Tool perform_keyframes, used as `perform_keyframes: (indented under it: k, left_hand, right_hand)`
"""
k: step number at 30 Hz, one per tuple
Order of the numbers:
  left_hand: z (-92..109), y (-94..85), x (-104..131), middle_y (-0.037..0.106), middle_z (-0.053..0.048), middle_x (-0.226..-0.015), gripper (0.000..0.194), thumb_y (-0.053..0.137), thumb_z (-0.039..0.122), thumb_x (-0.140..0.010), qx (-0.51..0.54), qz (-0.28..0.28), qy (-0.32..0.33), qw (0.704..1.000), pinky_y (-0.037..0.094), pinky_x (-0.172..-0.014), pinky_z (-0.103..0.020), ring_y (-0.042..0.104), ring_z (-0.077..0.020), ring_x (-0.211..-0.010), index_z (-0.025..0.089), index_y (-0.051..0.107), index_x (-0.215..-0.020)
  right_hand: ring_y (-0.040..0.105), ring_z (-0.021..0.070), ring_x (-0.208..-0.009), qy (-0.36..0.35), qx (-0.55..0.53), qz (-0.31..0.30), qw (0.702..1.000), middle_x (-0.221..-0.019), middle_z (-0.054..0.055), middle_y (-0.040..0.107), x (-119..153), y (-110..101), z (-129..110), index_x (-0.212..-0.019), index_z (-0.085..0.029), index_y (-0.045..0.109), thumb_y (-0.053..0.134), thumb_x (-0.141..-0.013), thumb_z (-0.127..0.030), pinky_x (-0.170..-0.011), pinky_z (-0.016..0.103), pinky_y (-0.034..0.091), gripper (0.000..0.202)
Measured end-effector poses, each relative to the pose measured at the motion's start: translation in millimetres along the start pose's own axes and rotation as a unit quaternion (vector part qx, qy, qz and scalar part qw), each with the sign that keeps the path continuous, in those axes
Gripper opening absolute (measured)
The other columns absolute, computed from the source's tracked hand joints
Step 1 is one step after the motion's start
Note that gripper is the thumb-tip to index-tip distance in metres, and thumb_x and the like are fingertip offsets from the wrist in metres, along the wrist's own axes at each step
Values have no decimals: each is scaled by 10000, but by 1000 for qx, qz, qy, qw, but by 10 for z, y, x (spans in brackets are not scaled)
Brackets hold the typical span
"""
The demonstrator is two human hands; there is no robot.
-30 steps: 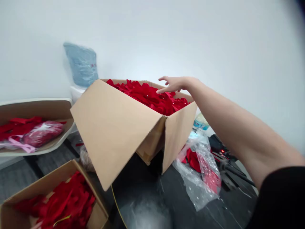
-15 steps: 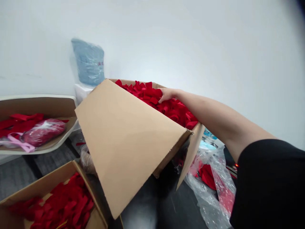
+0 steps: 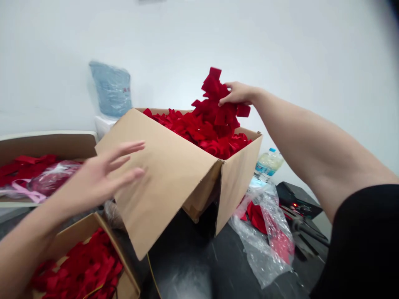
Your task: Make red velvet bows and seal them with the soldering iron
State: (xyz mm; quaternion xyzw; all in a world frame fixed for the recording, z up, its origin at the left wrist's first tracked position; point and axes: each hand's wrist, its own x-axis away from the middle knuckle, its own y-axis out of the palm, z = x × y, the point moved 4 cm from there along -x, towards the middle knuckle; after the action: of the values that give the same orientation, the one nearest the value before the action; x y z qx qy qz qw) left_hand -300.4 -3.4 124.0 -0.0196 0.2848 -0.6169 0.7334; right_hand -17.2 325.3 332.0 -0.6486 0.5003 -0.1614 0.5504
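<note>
Quickly, biggest first: dark counter (image 3: pixel 224 265) at 6 o'clock. Large cardboard box (image 3: pixel 168 178) around centre, open, slanting flap toward 7, full of loose red pieces (image 3: pixel 187 128). Smaller cardboard box (image 3: pixel 81 234) at 8 o'clock, also with red pieces inside. White-rimmed container (image 3: pixel 46 133) at 9, with more red stuff plus a plastic-wrapped bundle (image 3: pixel 51 178). Clear plastic bag (image 3: pixel 262 257) at 4 to 5, red material inside. Blue plastic-wrapped object (image 3: pixel 112 89) at 10. Black device (image 3: pixel 299 201) with red light at 4. Red clump (image 3: pixel 215 104) near 1 o'clock, above the large box's heap, pinched between thumb and fingers of right hand (image 3: pixel 238 93); lower end against heap or clear of it, can't tell. Left hand (image 3: pixel 115 170) at 9, in front of the flap, grip spread and empty; flap contact unclear. Blue-capped bottle (image 3: pixel 269 162) at 3, behind the bag.
</note>
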Motion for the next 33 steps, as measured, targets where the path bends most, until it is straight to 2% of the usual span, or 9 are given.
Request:
perform_keyframes:
  k: [2, 4, 7, 10, 12, 18, 24, 30, 33]
  left_hand:
    - [173, 448, -206, 189, -80, -1807, 1054, 804, 594, -847, -154, -83, 94, 980, 98, -1307, -653, 156, -438, -1645, 381, 229, -1705]
    - [178, 874, -335, -93, -144, -1805, 1133, 719, 729, -845, -259, -165, 118, 944, 28, -1215, -808, -103, -507, -1626, 352, 113, -1725]
    - [2, 1274, -467, -271, -225, -1742, 1110, 596, 769, -903, -311, -131, 143, 930, 124, -1184, -839, -225, -528, -1583, 283, 34, -1728]
    - [-231, 1498, -599, -314, -261, -1718, 1182, 654, 725, -892, -294, -55, 200, 933, 128, -1150, -874, -273, -549, -1557, 303, -85, -1712]
    - [-359, 1598, -713, -374, -255, -1693, 1249, 710, 674, -885, -286, -35, 210, 934, 104, -1123, -901, -312, -562, -1535, 337, -191, -1681]
    - [-440, 1731, -961, -443, -214, -1669, 1377, 811, 598, -842, -276, 4, 218, 936, 67, -1069, -946, -347, -588, -1508, 424, -315, -1614]
    - [-428, 1748, -824, -354, -247, -1709, 1314, 806, 587, -851, -273, 21, 221, 936, 57, -1094, -927, -303, -572, -1539, 378, -193, -1679]
    - [-215, 1387, -460, -96, -236, -1792, 1070, 741, 640, -883, -272, -10, 212, 939, 131, -1159, -872, -98, -538, -1619, 313, 162, -1722]
    - [73, 1153, -367, 225, -258, -1760, 873, 655, 663, -933, -249, 0, 194, 949, 124, -1182, -862, 147, -524, -1623, 233, 393, -1647]
  right_hand:
    - [693, 43, -782, -4, -13, 30, 999, -1124, 49, 729, 34, -243, -32, -1133, 69, 645, 442, -954, -466, -755, 226, 497, 599]
    - [700, 115, -973, -16, -22, 60, 998, -1294, 83, 658, 85, -492, -101, -1274, 28, 618, 408, -1048, -525, -931, 303, 529, 633]
    - [662, 233, -1175, -40, -26, 113, 992, -1417, 98, 571, 183, -816, -226, -1340, -40, 624, 345, -1117, -533, -1093, 435, 498, 609]
    - [655, 204, -1154, -79, -21, 178, 981, -1418, 133, 599, 273, -968, -307, -1409, -79, 564, 492, -1111, -401, -1059, 478, 532, 445]
    - [645, 170, -1120, -101, -10, 207, 973, -1434, 163, 595, 308, -951, -309, -1460, -93, 508, 582, -1075, -338, -1052, 482, 547, 462]
    - [650, 166, -1116, -108, 44, 219, 969, -1430, 154, 593, 374, -840, -247, -1444, -84, 526, 564, -1080, -376, -1060, 458, 545, 468]
    - [655, 180, -1128, -131, 60, 254, 956, -1429, 135, 584, 572, -839, -334, -1423, -69, 548, 549, -1080, -428, -1063, 436, 542, 497]
    - [658, 197, -1154, -134, 45, 233, 962, -1413, 113, 590, 819, -683, -366, -1399, -73, 579, 495, -1091, -488, -1066, 419, 538, 524]
    - [669, 179, -1111, -146, 42, 249, 956, -1348, 97, 631, 993, -845, -435, -1381, -55, 584, 531, -1083, -443, -1025, 384, 552, 492]
